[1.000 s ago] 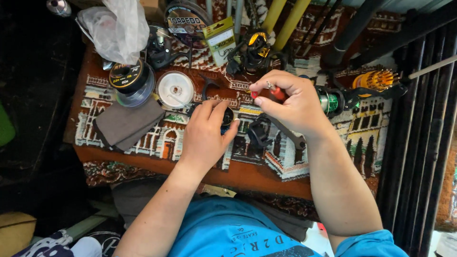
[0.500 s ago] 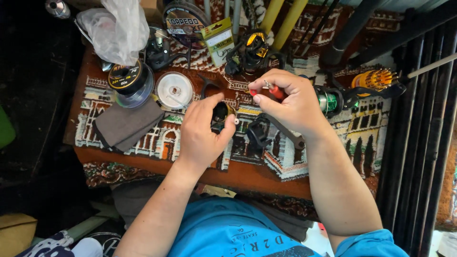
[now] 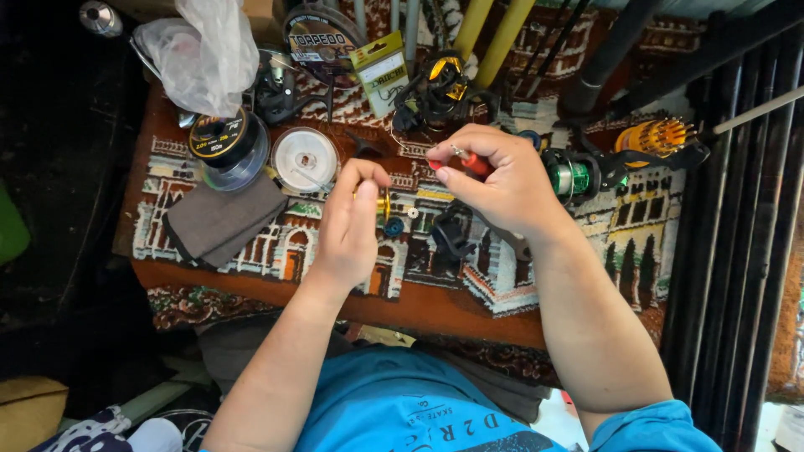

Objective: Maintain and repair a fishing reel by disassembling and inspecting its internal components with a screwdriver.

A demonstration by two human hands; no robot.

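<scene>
Grey folded cloth [image 3: 219, 219] lies at far left on the woven picture-pattern rug [image 3: 251, 251], approx 9 o'clock from the hands. At 12 o'clock from it: dark round line spool w/ black-and-yellow label [image 3: 224, 144], and above that a crumpled clear plastic bag [image 3: 205, 54]. Next right, a white flat round spool [image 3: 305, 158], then a black round spool w/ printed top [image 3: 320, 38] at the far edge, and a small yellow-green card packet [image 3: 381, 71] tilted beside it.

Left hand [image 3: 350, 226] sits mid-frame, fingers curled narrow around a small gold-coloured metal part [image 3: 383, 203]; only the part's edge shows at 3 o'clock of the thumb. Just below it lie a small blue round piece [image 3: 394, 226] and a tiny white washer [image 3: 412, 213], loose on the rug.

Right hand [image 3: 502, 184] is at 2 o'clock from the left, thumb & forefinger pinched tight on a red-handled small tool [image 3: 469, 163] w/ thin metal tip pointing left. Black reel body parts [image 3: 450, 236] lie under it. Farther right: a green-spooled fishing reel [image 3: 574, 176], then an orange ribbed spool [image 3: 657, 134]. Dark rods [image 3: 745, 251] run along the right edge; yellow rods [image 3: 494, 33] at 12 o'clock. Floor at left is dark, detail can't be made out.
</scene>
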